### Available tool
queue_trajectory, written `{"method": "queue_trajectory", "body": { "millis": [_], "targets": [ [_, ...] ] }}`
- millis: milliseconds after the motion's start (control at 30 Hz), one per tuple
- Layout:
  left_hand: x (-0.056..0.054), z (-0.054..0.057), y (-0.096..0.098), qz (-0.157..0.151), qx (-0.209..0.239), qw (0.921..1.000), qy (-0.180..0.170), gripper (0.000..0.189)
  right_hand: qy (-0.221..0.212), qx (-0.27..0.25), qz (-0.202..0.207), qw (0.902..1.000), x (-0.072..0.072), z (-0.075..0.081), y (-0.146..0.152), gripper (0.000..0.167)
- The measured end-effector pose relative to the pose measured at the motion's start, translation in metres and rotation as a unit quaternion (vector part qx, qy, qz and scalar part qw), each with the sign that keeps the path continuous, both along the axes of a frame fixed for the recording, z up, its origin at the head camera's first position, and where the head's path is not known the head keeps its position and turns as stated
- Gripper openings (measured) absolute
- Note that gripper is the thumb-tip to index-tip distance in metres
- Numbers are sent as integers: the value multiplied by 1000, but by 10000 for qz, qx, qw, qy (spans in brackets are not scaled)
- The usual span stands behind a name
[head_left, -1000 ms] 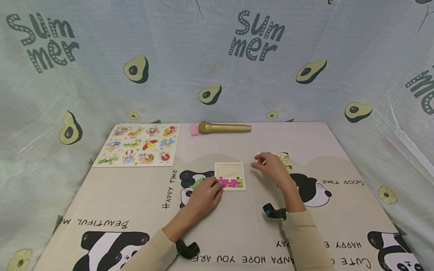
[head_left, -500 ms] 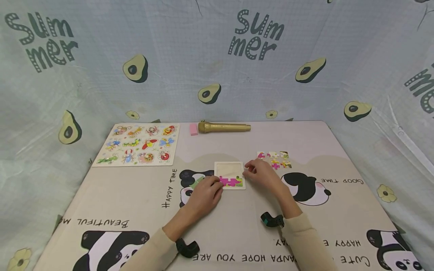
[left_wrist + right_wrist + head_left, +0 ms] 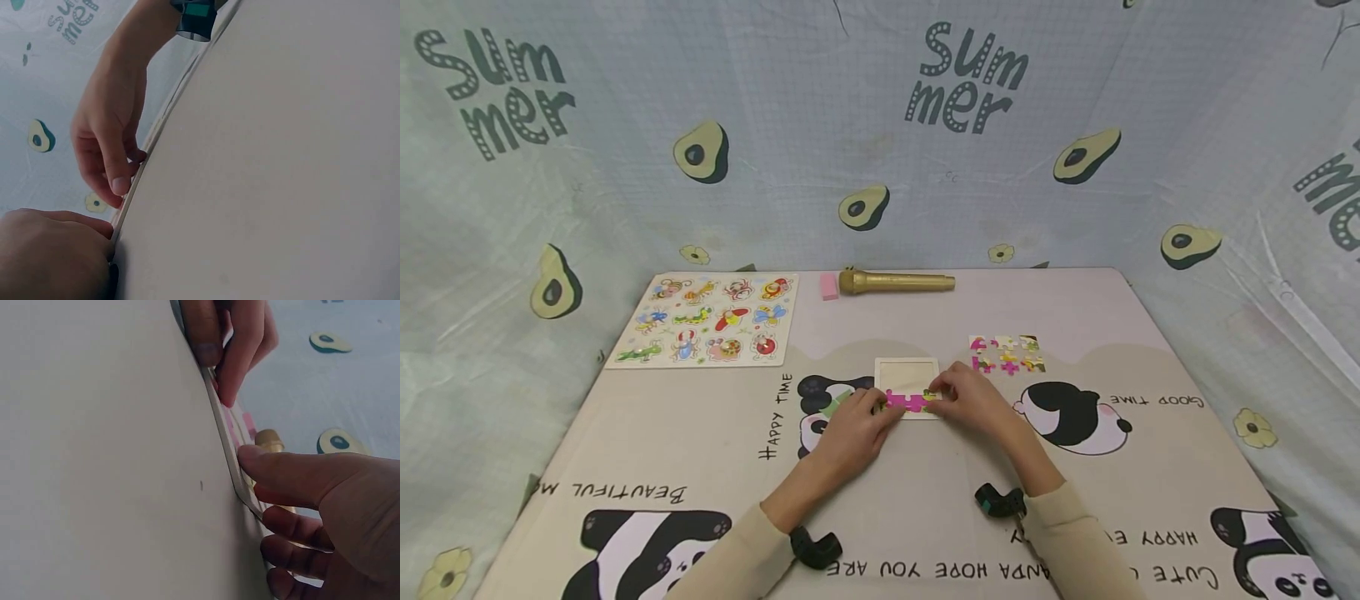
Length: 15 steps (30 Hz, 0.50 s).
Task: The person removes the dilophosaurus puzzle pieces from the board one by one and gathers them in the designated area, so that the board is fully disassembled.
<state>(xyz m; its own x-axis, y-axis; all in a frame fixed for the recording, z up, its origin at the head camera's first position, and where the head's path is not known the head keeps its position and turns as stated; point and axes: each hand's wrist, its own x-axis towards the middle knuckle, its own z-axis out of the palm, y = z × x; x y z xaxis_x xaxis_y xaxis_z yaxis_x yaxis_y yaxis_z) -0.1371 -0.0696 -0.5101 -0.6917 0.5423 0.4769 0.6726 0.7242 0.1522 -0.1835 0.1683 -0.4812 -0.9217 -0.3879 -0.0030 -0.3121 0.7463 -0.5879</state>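
A square wooden puzzle tray (image 3: 908,373) lies mid-table in the head view. Pink and green jigsaw pieces (image 3: 908,402) fill a row along its near side; the part behind that row shows bare wood. My left hand (image 3: 852,429) grips the tray's left side, thumb at the near rim and fingertips at the row's end. At the right side, my right hand (image 3: 973,400) holds the tray edge between thumb and fingers, its fingertips over the row's right end. In the right wrist view the right thumb (image 3: 281,469) lies along the rim, with the other fingers curled beside the corner.
Several loose jigsaw pieces (image 3: 1007,354) lie grouped behind and right of my right hand. An insect picture board (image 3: 703,323) sits at the back left. A pink block (image 3: 828,287) and a gold toy microphone (image 3: 897,283) are by the back edge.
My right hand has come leftward from beside the loose pieces to the tray's right side, uncovering those pieces. My left hand stays at the tray's left, its thumb now farther in over the near rim.
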Motion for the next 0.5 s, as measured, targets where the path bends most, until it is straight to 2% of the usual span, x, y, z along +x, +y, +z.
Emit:
{"method": "queue_trajectory", "body": {
  "millis": [167,500],
  "targets": [
    [0,-1,0,18,-125,9999,6,20,73,15,20,10000,1,-3,-1,32],
    [0,0,0,91,-246,9996,-42,21,-363,-215,-182,9989,3,-3,-5,26]
  ]
}}
